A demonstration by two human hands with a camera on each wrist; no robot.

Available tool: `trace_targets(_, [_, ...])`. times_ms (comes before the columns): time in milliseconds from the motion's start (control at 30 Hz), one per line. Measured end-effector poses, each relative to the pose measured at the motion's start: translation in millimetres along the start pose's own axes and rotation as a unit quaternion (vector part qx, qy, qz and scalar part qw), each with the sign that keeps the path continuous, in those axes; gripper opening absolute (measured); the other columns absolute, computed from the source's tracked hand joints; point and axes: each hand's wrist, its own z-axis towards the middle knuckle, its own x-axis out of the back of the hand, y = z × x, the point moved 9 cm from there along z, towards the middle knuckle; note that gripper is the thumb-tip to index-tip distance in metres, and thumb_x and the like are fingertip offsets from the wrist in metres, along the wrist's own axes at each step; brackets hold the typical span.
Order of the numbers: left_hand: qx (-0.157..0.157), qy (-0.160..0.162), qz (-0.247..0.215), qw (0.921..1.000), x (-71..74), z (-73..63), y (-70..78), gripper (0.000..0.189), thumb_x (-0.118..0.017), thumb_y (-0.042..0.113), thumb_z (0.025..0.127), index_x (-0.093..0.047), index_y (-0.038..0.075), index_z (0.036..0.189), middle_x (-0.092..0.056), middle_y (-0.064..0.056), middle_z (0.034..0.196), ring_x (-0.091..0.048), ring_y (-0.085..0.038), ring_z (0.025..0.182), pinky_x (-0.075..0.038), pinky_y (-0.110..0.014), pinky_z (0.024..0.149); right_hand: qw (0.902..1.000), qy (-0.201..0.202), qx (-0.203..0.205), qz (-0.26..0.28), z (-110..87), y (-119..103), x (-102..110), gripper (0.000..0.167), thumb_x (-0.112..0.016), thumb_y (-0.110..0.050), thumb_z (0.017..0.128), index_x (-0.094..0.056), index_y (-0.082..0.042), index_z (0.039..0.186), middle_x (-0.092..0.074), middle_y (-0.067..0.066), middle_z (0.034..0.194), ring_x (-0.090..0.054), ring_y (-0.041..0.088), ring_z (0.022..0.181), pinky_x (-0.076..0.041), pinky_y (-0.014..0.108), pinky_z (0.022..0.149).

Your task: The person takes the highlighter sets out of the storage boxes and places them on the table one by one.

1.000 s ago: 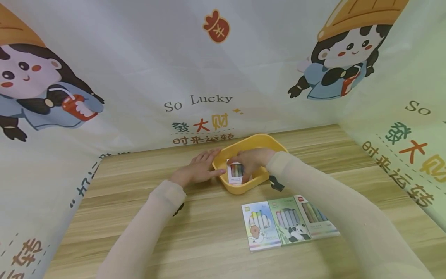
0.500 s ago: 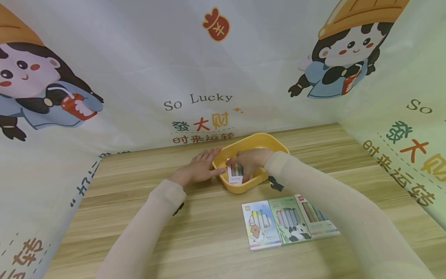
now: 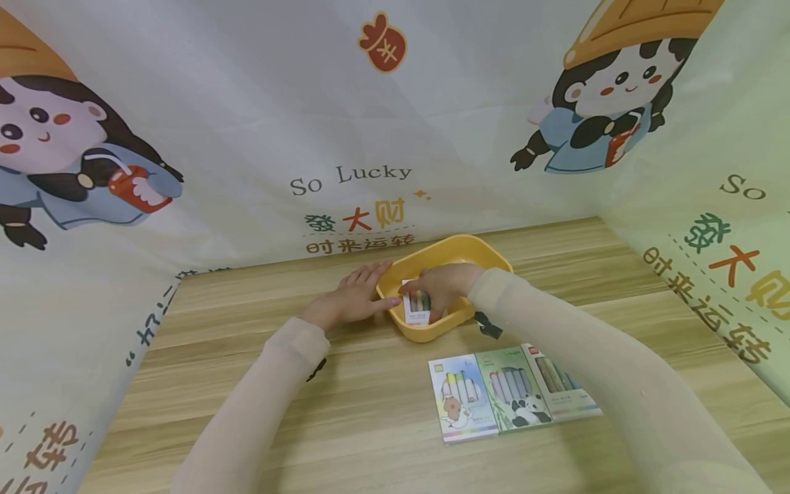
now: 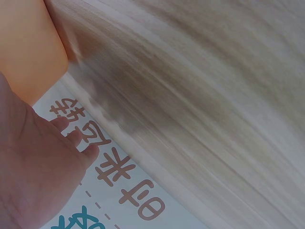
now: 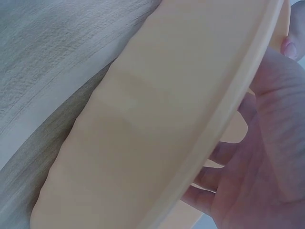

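A yellow plastic basket [image 3: 459, 318] stands at the back of the table, with a small white marker box [image 3: 416, 318] inside its left end; coloured sticks show through the box's window. My right hand [image 3: 447, 283] reaches down into the basket and holds this box, thumb at its upper left and fingers along its right side. In the right wrist view the basket's wall hides the box and my fingertips. My left hand [image 3: 353, 300] lies against the basket's left end, fingers extended, thumb touching the rim. The left wrist view shows that hand [image 4: 40, 162] beside the basket's orange-looking wall [image 4: 35, 52].
Nearer on the wood-grain table [image 3: 345, 412] lie three marker boxes side by side: a blue-white one [image 3: 464, 405], a green panda one [image 3: 512, 394] and a white one [image 3: 558, 384] partly under my right sleeve. A printed cloth [image 3: 469, 165] rises close behind the basket.
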Motion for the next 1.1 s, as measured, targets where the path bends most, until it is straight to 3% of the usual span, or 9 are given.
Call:
trace_targets(633, [-0.002,0.003,-0.003,1.0000,-1.5,1.2,-1.4,0.089,-0.037,0.074,0.093,0.007,0.033,0.159,-0.007,-0.011,0.169,-0.008,-0.037,0.156,-0.010,-0.059,0.126,0.9991,0.017,0.034,-0.021,-0.2,-2,3,0.084,-0.081,-0.045,0.079,-0.038,-0.038,0.151,-0.036,0.017,0.159,-0.038,0.036,0.146,-0.030,0.054,0.121])
trace_targets(867, [0.000,0.007,-0.001,1.0000,-0.9,0.8,-1.3,0.089,-0.037,0.074,0.093,0.006,0.033,0.159,-0.007,-0.012,0.169,-0.008,-0.037,0.156,-0.010,-0.059,0.126,0.9989,0.021,0.032,-0.027,-3.1,-1,8,0.086,-0.081,-0.046,0.077,-0.037,-0.039,0.151,-0.042,0.014,0.155,-0.046,0.035,0.138,-0.038,0.055,0.115])
trace_targets(1100, [0.003,0.008,0.001,1.0000,-0.8,0.9,-0.5,0.088,-0.038,0.070,0.095,0.005,0.029,0.160,-0.008,-0.015,0.168,-0.008,-0.039,0.155,-0.010,-0.060,0.125,0.9987,0.022,0.033,-0.033,-7.8,1,19,0.093,-0.082,-0.049,0.075,-0.034,-0.036,0.153,-0.040,0.016,0.157,-0.044,0.036,0.140,-0.036,0.056,0.116])
